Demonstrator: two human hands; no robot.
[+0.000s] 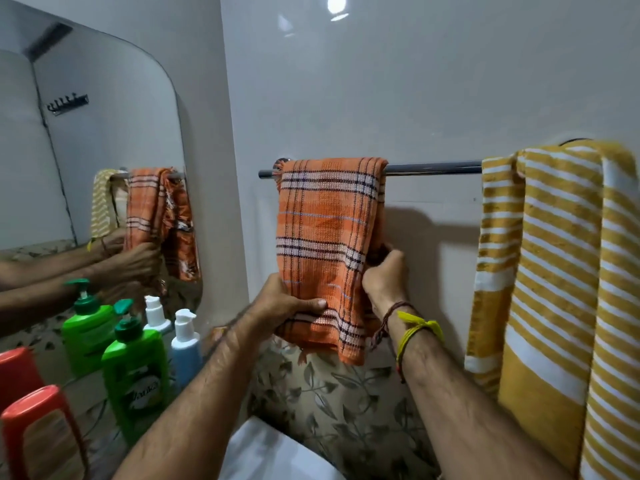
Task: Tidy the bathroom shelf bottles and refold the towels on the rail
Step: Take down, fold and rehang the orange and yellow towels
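An orange checked towel (325, 233) hangs folded over the chrome rail (433, 168) at its left end. My left hand (287, 304) pinches the towel's lower left edge, thumb on the front. My right hand (384, 271) grips its right edge a little higher. A yellow and white striped towel (554, 271) hangs at the right end of the rail. On the shelf at the lower left stand a green pump bottle (136, 372), a small blue and white pump bottle (185, 341) and a red-capped bottle (41, 431).
A mirror (86, 150) on the left wall reflects the towels, my hands and the bottles. Below the rail, floral patterned tiles (346, 403) cover the wall. A white fixture edge (273, 452) shows at the bottom centre. Threads are tied round my right wrist.
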